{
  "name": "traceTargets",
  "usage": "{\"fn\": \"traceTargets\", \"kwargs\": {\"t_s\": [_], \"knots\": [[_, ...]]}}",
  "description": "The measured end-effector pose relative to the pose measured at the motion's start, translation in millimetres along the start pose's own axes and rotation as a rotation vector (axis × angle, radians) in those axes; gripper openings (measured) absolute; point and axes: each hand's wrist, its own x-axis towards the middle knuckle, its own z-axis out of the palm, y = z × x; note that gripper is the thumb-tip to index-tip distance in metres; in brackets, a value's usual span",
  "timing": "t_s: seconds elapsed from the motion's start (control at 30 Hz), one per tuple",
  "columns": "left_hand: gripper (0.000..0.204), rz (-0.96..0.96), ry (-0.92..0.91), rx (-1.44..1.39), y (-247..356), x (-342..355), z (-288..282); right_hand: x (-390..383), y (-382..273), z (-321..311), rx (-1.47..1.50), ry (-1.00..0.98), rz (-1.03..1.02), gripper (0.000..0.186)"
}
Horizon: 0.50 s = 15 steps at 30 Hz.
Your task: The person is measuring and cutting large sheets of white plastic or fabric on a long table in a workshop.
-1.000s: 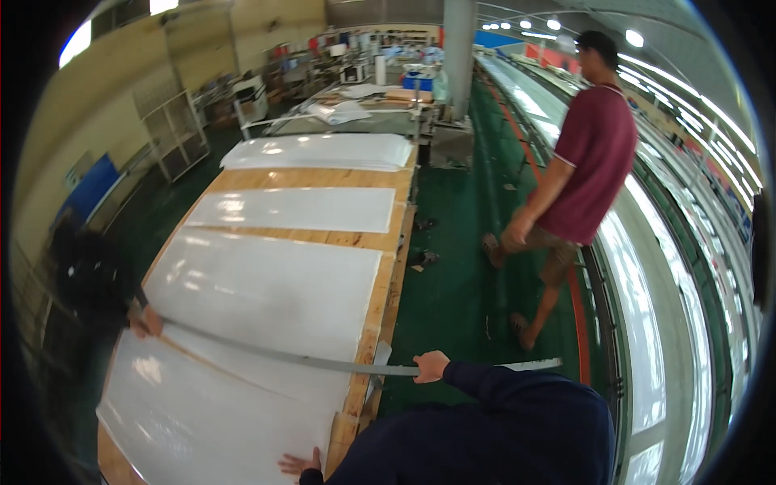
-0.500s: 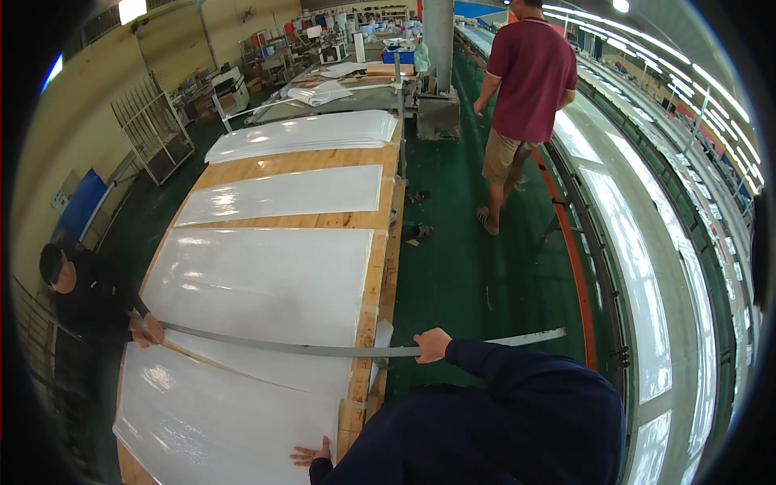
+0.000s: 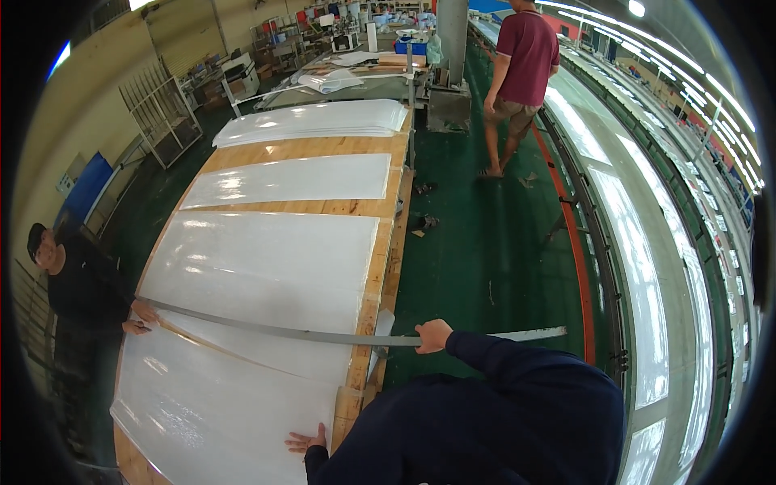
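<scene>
My right hand (image 3: 433, 335) grips a long grey metal straightedge (image 3: 299, 330) that lies across white glossy sheets (image 3: 242, 267) and sticks out past the table's right side. My left hand (image 3: 309, 438) rests flat, fingers spread, on the nearest white sheet (image 3: 210, 412). Under the sheets is a wooden tabletop (image 3: 299, 144), its light wood showing between them and along the right edge. A narrow strip of wood shows through a gap just below the straightedge. At the left, a co-worker in dark clothes (image 3: 81, 275) has both hands at the straightedge's far left end.
A walker in a maroon shirt (image 3: 521, 65) is in the green-floored aisle (image 3: 485, 267), beside long rails and glossy tables (image 3: 647, 299). A grey column (image 3: 451, 40), a cluttered bench (image 3: 339, 87) and a metal rack (image 3: 158, 121) stand beyond.
The walker has moved away up the aisle. The co-worker at the left has come into clearer view, face raised. My hands keep their hold and place; the view has shifted slightly.
</scene>
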Motion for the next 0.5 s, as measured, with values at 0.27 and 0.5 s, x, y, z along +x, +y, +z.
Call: {"fn": "traceTargets", "kwargs": {"t_s": [0.27, 0.5], "knots": [[0.133, -0.007, -0.027, 0.012, -1.7, -3.4, -7.1, 1.5, -0.1, 1.9, -0.002, 0.003, 0.003, 0.051], [0.140, 0.001, -0.099, 0.023, 3.2, -9.6, -16.8, 1.8, -0.5, 2.1, -0.011, 0.019, -0.020, 0.050]]}}
